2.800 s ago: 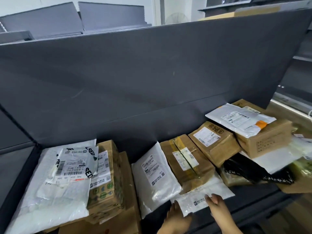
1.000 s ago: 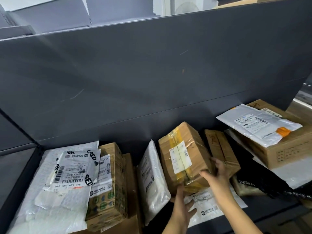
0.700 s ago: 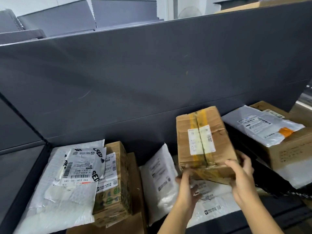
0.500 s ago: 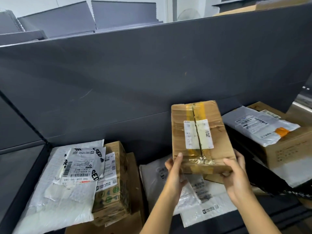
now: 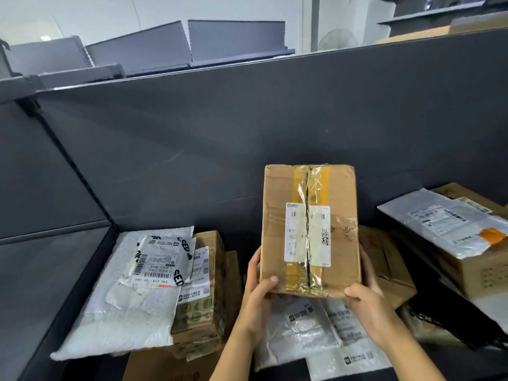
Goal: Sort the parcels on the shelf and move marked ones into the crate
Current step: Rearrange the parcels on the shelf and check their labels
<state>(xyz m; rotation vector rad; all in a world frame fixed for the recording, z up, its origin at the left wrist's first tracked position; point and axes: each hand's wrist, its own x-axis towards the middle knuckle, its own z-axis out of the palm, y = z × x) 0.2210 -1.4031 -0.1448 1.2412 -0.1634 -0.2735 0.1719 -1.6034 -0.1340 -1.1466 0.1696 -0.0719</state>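
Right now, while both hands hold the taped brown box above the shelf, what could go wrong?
1. The cardboard box is pinched only at its lower corners by the left hand and the right hand; it may tip forward or slip.
2. Its yellow tape looks split along the seam, so the flaps might open.
3. If dropped, it would land on the white mailer bags lying below it.

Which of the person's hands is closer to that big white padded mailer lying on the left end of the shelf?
Left. The left hand grips the taped cardboard box on the side facing the white padded mailer; the right hand holds the box's far side.
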